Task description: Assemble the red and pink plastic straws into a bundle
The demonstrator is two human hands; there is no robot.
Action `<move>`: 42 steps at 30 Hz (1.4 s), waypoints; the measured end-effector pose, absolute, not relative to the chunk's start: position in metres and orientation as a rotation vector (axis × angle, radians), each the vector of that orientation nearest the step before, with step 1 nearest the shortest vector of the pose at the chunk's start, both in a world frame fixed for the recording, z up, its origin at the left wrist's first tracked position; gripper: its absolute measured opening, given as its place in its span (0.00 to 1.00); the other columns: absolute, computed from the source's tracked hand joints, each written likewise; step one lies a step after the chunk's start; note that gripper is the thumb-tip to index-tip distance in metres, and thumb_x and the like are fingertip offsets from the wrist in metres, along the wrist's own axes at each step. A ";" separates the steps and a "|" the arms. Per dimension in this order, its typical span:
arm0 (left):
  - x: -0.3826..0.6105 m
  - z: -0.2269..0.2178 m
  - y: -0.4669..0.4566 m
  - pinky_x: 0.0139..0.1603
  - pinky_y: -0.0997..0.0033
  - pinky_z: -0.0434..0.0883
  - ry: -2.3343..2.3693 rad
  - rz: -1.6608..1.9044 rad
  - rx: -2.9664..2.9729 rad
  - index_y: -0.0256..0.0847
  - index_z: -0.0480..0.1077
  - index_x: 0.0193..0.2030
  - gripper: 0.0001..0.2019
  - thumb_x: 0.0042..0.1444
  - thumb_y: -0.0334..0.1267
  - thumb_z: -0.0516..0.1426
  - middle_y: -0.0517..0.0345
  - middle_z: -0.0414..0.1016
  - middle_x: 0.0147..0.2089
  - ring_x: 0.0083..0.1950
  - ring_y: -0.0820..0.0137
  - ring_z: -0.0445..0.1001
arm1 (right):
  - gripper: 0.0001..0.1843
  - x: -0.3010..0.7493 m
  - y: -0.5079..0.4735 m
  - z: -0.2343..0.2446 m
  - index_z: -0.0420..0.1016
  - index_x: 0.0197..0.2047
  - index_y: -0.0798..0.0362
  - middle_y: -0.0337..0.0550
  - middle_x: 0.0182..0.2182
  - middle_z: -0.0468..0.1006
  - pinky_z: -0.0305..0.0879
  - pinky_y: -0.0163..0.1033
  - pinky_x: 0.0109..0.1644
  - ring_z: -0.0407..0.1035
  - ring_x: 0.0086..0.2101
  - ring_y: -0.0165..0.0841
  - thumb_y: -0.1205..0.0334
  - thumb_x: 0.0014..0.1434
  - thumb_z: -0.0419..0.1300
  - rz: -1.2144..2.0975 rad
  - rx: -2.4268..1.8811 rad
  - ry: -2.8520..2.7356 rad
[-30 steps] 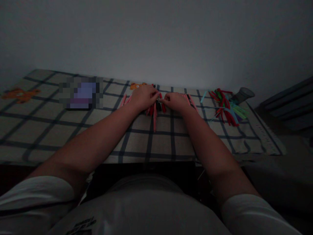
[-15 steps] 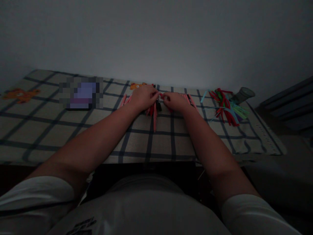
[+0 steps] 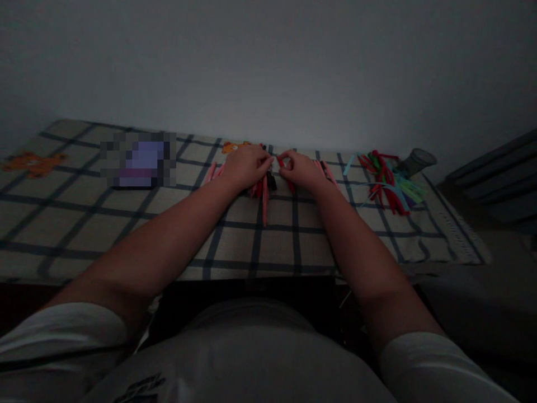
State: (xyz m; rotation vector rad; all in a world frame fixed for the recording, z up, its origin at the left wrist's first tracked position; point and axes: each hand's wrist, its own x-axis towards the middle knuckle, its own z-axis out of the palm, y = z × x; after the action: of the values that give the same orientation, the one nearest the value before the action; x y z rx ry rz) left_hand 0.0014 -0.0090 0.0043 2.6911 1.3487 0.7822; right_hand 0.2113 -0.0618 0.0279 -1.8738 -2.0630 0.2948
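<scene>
My left hand (image 3: 246, 166) is closed in a pinch, fingertips at the middle of the table. What sits between them is too small and dark to make out. Beneath it lie red and pink strips, one pink strip (image 3: 265, 204) pointing towards me. A small black piece (image 3: 272, 180) shows beside these fingertips. My right hand (image 3: 302, 169) pinches a red strip (image 3: 291, 183), which hangs below its fingers. A small gap separates the two hands. More pink strips stick out behind my left hand and beside my right wrist (image 3: 328, 172), partly hidden.
A checked cloth (image 3: 235, 246) covers the table, which meets a wall. A blurred-out purple device (image 3: 145, 162) lies left. Orange bear-shaped pieces (image 3: 36, 164) lie at far left and behind my left hand. Right are red, green and blue strips (image 3: 388, 187) and a grey cup-like container (image 3: 419, 162).
My right hand has drawn slightly up and away from my left, opening a gap between the fingertips. The red strip in it now shows more. My left hand is nearly still.
</scene>
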 end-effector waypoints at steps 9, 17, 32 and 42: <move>0.001 0.011 -0.016 0.55 0.53 0.73 1.375 0.833 2.637 0.44 0.90 0.54 0.21 0.81 0.50 0.55 0.43 0.91 0.56 0.59 0.50 0.84 | 0.31 0.208 -0.052 0.024 0.77 0.79 0.52 0.42 0.44 0.89 0.79 0.39 0.47 0.82 0.41 0.35 0.57 0.76 0.65 0.772 -1.592 -1.464; -0.001 0.012 -0.017 0.60 0.54 0.75 1.310 0.910 2.595 0.46 0.88 0.69 0.26 0.83 0.54 0.53 0.43 0.91 0.61 0.61 0.51 0.84 | 0.05 0.200 -0.056 0.027 0.81 0.50 0.47 0.39 0.44 0.88 0.72 0.31 0.36 0.80 0.37 0.29 0.59 0.73 0.70 1.061 -1.349 -1.317; -0.001 0.013 -0.020 0.59 0.55 0.73 1.310 0.809 2.661 0.49 0.86 0.73 0.27 0.82 0.59 0.57 0.45 0.92 0.61 0.61 0.48 0.86 | 0.34 0.205 -0.039 0.004 0.79 0.45 0.44 0.37 0.41 0.88 0.67 0.30 0.31 0.79 0.38 0.30 0.36 0.51 0.90 1.224 -0.966 -1.214; 0.000 0.011 -0.018 0.62 0.54 0.74 1.347 0.833 2.693 0.47 0.87 0.72 0.25 0.84 0.50 0.53 0.43 0.91 0.64 0.65 0.49 0.85 | 0.36 0.199 -0.045 0.022 0.79 0.41 0.47 0.39 0.36 0.85 0.63 0.32 0.28 0.73 0.29 0.27 0.21 0.64 0.78 1.024 -1.149 -1.118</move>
State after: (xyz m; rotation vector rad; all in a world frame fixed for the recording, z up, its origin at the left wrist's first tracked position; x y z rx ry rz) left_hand -0.0002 -0.0178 0.0114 2.6930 1.3472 0.8328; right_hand 0.1986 -0.0455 0.0218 -1.1486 -1.1183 1.0238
